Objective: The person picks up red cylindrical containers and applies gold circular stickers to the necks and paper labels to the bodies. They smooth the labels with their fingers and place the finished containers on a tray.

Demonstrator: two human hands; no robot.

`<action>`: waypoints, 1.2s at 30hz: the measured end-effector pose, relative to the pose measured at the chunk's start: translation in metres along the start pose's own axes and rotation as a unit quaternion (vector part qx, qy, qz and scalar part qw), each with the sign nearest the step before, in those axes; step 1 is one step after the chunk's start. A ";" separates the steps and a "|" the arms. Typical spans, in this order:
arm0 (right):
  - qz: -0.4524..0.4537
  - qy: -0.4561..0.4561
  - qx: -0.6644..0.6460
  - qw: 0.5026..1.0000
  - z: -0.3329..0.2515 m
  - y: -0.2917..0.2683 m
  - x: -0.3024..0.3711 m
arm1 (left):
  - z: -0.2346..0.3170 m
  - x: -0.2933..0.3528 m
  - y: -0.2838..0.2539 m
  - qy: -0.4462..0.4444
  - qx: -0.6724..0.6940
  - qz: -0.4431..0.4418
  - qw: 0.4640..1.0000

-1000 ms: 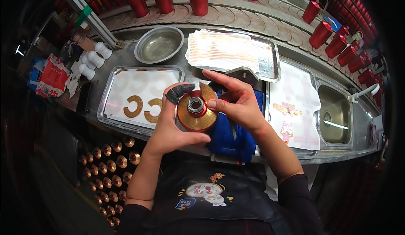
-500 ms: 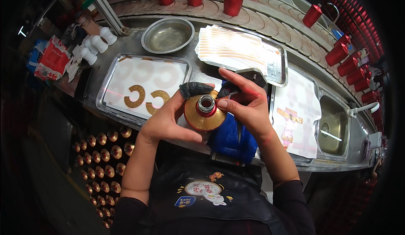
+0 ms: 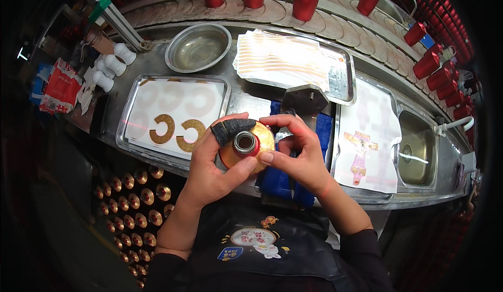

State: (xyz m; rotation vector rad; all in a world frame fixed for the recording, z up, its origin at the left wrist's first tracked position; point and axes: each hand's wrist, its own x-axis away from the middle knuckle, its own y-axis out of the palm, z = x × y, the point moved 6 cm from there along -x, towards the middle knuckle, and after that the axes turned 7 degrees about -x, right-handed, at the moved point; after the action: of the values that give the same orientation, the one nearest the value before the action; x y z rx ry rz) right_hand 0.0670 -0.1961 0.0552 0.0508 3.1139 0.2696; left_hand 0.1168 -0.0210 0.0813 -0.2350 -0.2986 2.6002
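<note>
While both forearms [image 3: 179, 228] slant inward from below, the left hand [image 3: 212, 169] wraps the left side of a red-and-gold bottle [image 3: 254, 144], its index finger in a dark cover [image 3: 229, 129] arched over the far side; the right hand [image 3: 301, 153] grips the opposite side between bent fingers and thumb, thumb tips close together, the open neck facing up, near a blue cloth [image 3: 275, 184]

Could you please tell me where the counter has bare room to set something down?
Bare counter lies between the white containers, the metal bowl and the left tray; a narrow strip separates that tray from the back tray. It is crowded around the left hand and right hand holding the gold-topped bottle, with blue cloth and a dark stand nearby.
</note>
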 end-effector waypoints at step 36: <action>-0.023 0.079 -0.045 0.996 -0.001 0.003 -0.008 | 0.009 0.001 0.006 -0.036 0.012 0.026 0.999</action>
State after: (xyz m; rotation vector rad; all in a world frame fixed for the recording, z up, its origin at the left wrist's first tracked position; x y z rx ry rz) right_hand 0.0752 -0.1930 0.0565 -0.0473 3.2497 0.4337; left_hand 0.1115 -0.0272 0.0884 -0.1421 -0.2915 2.6664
